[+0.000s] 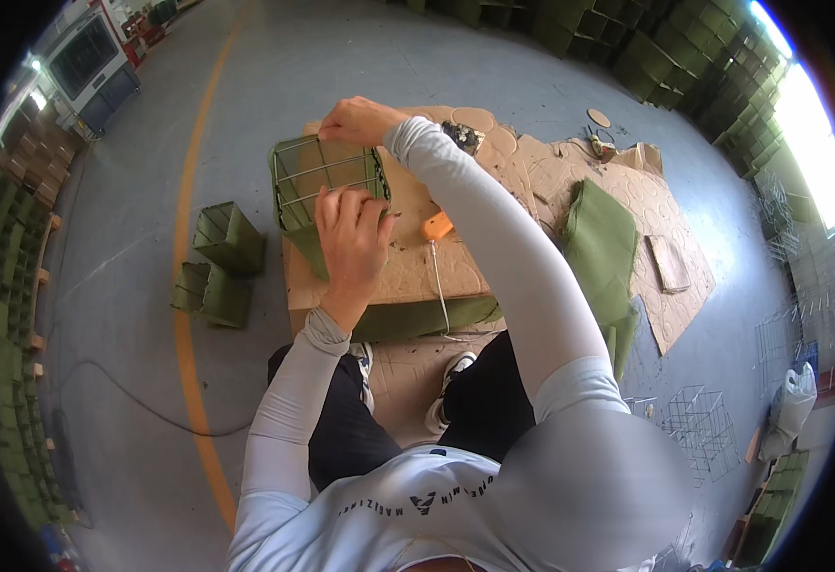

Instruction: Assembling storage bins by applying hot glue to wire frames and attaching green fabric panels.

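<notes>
A: Position of the wire cage (pixel 327 181)?

B: Seen at the far left corner of the cardboard box (pixel 408 276), which is used as a low stand on the floor (pixel 132 286). The cage is partly wrapped in green fabric (pixel 308 248); the bare wire grid is turned upward.

A: Hands?

B: The left hand (pixel 353 234) is laid on the near side of the cage, fingers curled and pressed together over the wire and cloth. The right hand (pixel 360 119) is reached across to the far top edge; its grip appears pinched on the rim wire, though the fingertips are hidden, so this is judged, not seen.

A: Handling?

B: The cage is judged light and stiff, but thin wire may be bent if squeezed mid-span. Hold is best taken at the corners and along the rim wires. The fabric is soft and limp, and is likely to slip unless kept taut against the frame.

A: Anything nearby?

B: An orange-handled tool (pixel 437 227) is lying just beside the cage on the box top. Finished green-covered cubes (pixel 217 267) are set on the floor to the left, across a yellow floor line (pixel 184 238). A loose green cloth sheet (pixel 600 243) is spread on flat cardboard to the right. Bare wire frames (pixel 699 424) are noted at the lower right.

A: Packages, labels, signs?

B: Stacks of green boxes (pixel 665 48) are ranged along the far wall. No labels or signs can be made out on them.
</notes>
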Tool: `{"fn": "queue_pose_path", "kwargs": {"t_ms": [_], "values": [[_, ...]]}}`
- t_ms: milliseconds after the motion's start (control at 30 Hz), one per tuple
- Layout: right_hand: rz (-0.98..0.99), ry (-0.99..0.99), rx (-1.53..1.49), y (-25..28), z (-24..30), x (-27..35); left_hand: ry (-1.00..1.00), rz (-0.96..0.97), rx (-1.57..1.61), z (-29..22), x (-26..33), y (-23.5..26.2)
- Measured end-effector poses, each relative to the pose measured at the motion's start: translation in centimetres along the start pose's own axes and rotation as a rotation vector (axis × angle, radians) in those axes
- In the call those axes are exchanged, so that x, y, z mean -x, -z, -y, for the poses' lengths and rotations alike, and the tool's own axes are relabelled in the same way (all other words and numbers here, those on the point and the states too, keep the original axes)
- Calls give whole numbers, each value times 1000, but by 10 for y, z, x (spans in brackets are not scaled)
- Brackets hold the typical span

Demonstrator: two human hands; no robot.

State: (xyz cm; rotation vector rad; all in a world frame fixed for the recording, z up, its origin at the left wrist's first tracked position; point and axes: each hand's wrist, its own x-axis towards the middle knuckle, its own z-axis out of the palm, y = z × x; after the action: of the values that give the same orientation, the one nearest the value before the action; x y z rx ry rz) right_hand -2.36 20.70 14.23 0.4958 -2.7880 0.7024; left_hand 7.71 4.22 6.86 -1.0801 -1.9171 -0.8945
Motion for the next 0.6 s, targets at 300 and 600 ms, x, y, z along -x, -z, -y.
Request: {"fn": "queue_pose_path", "kwargs": {"t_ms": [300,600], "values": [[41,-133,278,-5,-17,15,54,36,15,8,2,39],[-128,-174,193,-10,-9,38,-170,34,-12,-10,48,68]]}}
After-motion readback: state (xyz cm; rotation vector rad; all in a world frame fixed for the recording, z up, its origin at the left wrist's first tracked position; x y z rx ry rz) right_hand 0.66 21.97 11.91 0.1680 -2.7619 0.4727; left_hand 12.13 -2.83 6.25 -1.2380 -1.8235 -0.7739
